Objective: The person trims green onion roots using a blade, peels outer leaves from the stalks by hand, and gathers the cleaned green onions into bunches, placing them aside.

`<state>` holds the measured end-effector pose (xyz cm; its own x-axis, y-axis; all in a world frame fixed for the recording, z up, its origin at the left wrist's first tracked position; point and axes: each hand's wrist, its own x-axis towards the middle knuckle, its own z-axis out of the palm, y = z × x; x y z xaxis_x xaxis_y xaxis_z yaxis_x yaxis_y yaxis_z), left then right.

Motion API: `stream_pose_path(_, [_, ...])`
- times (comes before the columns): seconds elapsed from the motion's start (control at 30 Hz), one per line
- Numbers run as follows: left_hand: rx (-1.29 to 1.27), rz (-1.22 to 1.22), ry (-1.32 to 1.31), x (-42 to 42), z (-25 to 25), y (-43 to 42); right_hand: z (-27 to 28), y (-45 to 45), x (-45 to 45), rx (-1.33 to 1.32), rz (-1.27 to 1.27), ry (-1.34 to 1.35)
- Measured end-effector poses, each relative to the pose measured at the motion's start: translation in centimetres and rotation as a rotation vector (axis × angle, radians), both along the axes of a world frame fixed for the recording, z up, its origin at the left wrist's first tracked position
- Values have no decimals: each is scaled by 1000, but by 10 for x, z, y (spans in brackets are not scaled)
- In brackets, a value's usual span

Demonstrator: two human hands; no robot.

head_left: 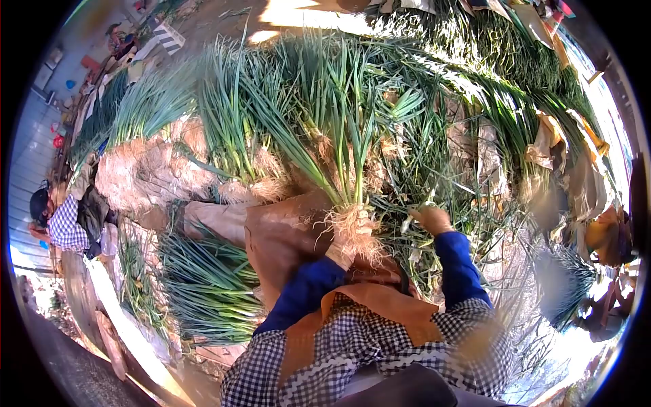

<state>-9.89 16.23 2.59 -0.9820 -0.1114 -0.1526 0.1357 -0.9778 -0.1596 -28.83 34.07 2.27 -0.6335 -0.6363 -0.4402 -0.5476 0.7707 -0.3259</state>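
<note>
We hold a rooted bunch (pixel 350 173) of green plants with its base over the brown apron (pixel 281 234), our left hand (pixel 346 249) closing its grip around the pale roots (pixel 347 220). Our right hand (pixel 434 220) is curled to the right of the apron, near loose green leaves (pixel 468 207); we cannot tell whether its grip holds anything. Other bunches (pixel 234 149) lie beyond the apron, and a leafy pile (pixel 210 288) lies to its left.

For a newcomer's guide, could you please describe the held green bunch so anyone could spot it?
From the checked top at bottom centre, follow the left blue sleeve to the left hand. Unlike the bunches lying beyond, this rooted green bunch is gripped.
</note>
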Motion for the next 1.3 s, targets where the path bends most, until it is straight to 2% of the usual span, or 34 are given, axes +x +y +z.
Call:
stream_pose_path(0.03, [23,-14,59,-3,-4,1,-5,-23,5,-310,-16,-109])
stream_pose_path(0.07, [51,-23,108,-1,-11,6,-12,-56,11,-505,-254,-654])
stream_pose_path(0.1, [74,-32,156,2,-17,8,-8,-85,20,-631,-321,-899])
stream_pose_path(0.17, [103,-49,271,1,-22,3,-25,-137,29,-905,-348,-1108])
stream_pose_path(0.2, [152,-84,159,7,-23,0,-24,-159,39,-1105,-349,-1147])
stream_pose_path(0.23, [157,-93,136,6,-33,-1,-14,-157,38,-992,-401,-1192])
stream_pose_path(0.27, [150,-87,133,9,-40,-7,-16,-156,32,-893,-406,-1035])
stream_pose_path(0.3, [10,-80,-52,13,-52,-11,-23,-156,25,-783,-411,-887])
stream_pose_path(0.33, [-125,-77,-237,15,-52,-12,-32,-155,21,-874,-393,-751])
stream_pose_path(0.37, [-119,-79,-239,15,-53,-10,-42,-152,18,-959,-378,-610])
stream_pose_path(0.4, [-389,-15,-269,15,-41,-4,-8,-147,29,-844,-398,-257])
stream_pose_path(0.43, [-659,49,-293,15,-32,2,-1,-142,28,-881,-422,-439])
stream_pose_path(0.47, [-448,-21,-403,14,-28,5,6,-137,27,-905,-458,-616])
stream_pose_path(0.5, [-448,-24,-396,11,-31,6,6,-136,28,-977,-561,-861])
stream_pose_path(0.53, [-266,-42,-152,7,-34,6,7,-135,29,-1034,-688,-1094])
stream_pose_path(0.57, [-81,-57,86,6,-38,7,4,-138,32,-1076,-734,-1193])
stream_pose_path(0.63, [-4,-36,-124,6,-28,8,0,-152,42,-1142,-874,-1329])
stream_pose_path(0.67, [6,-28,4,4,-23,7,-2,-158,48,-1160,-968,-1368])
stream_pose_path(0.7, [17,-22,130,5,-24,7,-4,-162,54,-1232,-911,-1424])
stream_pose_path(0.73, [-67,33,-12,8,-26,6,-6,-154,59,-1196,-484,-695])
stream_pose_path(0.77, [-160,93,-99,7,-27,7,-8,-145,65,-1157,-385,-587])
stream_pose_path(0.8, [-123,102,-80,7,-26,8,-6,-136,72,-1121,-293,-474])
stream_pose_path(0.83, [-88,112,-58,6,-21,7,-10,-129,74,-1155,-527,-962])
stream_pose_path(0.9, [-182,188,-294,8,-5,9,53,-88,98,-1158,-439,-943])
stream_pose_path(0.93, [-271,149,-316,10,32,8,48,-61,93,-914,-234,-915])
stream_pose_path(0.97, [-76,153,-92,6,-25,1,44,-30,77,-664,-36,-874])
stream_pose_path(1.03, [-245,118,-310,9,-9,4,49,10,60,-290,-44,-884])
stream_pose_path(1.07, [-100,69,-94,7,-33,1,-11,45,31,-442,-20,-709])
stream_pose_path(1.13, [-117,76,-155,4,-20,7,7,38,17,220,41,77])
stream_pose_path(1.17, [-143,91,-217,1,-10,8,32,24,21,6,31,134])
stream_pose_path(1.2, [-138,89,-204,-3,-2,9,7,9,22,-555,-32,-7])
stream_pose_path(1.23, [-133,90,-213,1,-6,13,30,-23,40,-738,-394,-555])
stream_pose_path(1.27, [-226,95,-211,4,-14,15,43,-46,49,-732,-327,-693])
stream_pose_path(1.3, [-327,104,-197,1,-23,12,13,-65,51,-680,-128,-292])
